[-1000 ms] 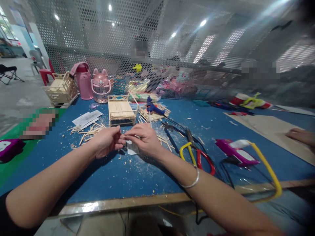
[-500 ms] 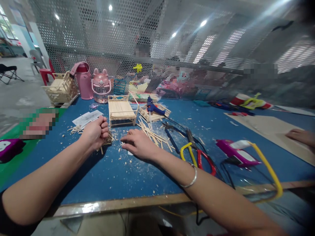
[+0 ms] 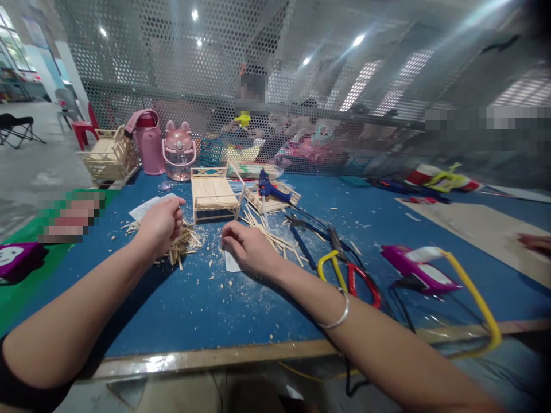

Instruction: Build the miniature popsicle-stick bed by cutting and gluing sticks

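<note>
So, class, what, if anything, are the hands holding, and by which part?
Can't tell: the left hand curls near sticks, the right hand near white paper, grips unclear.

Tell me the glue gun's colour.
The glue gun is dark blue, best seen in the head view.

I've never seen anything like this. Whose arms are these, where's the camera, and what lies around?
There is no machine here: a person works bare-handed, seen through one camera worn on their head, which looks forward and down. The left hand is curled at a pile of thin pale sticks; the right hand bends over a small white paper. I cannot tell whether either holds anything. On the blue table stands a small bed-like frame of sticks. To its right is a blue glue gun, and nearer the person lies a tool with one yellow and one red handle.
</note>
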The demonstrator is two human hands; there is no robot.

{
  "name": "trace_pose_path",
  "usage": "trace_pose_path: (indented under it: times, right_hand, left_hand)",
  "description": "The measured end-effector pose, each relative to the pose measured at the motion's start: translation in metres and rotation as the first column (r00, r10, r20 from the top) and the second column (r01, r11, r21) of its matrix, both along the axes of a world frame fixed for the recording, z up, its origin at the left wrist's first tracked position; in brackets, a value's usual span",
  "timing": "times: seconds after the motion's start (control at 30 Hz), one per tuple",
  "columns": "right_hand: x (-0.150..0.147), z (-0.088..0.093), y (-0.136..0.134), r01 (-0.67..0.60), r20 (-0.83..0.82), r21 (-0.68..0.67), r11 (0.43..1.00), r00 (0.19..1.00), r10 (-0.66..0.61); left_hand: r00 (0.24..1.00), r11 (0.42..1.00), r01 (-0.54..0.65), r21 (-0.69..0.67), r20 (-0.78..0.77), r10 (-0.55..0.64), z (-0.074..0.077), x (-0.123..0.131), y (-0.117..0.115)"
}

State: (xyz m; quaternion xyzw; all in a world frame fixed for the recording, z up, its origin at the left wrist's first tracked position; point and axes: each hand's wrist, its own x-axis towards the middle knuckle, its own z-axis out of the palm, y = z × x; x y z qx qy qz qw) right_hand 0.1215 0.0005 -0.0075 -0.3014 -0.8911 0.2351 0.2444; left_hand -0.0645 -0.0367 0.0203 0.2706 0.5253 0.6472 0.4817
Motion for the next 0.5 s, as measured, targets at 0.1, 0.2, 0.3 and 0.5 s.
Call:
trace_pose_path:
  times: [0.1, 0.2, 0.3, 0.5]
  right_hand:
    - [0.002, -0.001, 0.001, -0.024, -0.084, -0.071, 0.997, 0.996, 0.018]
    - [0.003, -0.002, 0.002, -0.026, -0.097, -0.027, 0.999, 0.995, 0.023]
    - [0.005, -0.001, 0.001, -0.007, -0.087, 0.027, 1.000, 0.996, 0.009]
    - [0.008, 0.001, -0.001, -0.095, -0.154, -0.053, 0.994, 0.984, 0.086]
  left_hand:
    - [0.879, 0.983, 0.185, 0.017, -0.451, -0.157, -0.008, 0.007, -0.006]
    - [0.614, 0.929, 0.369, 0.030, -0.758, -0.220, -0.018, 0.017, -0.012]
    - [0.508, 0.901, 0.428, 0.076, -0.844, -0.170, -0.024, 0.025, -0.016]
    - [0.348, 0.904, 0.422, 0.071, -0.933, -0.090, -0.023, 0.028, -0.019]
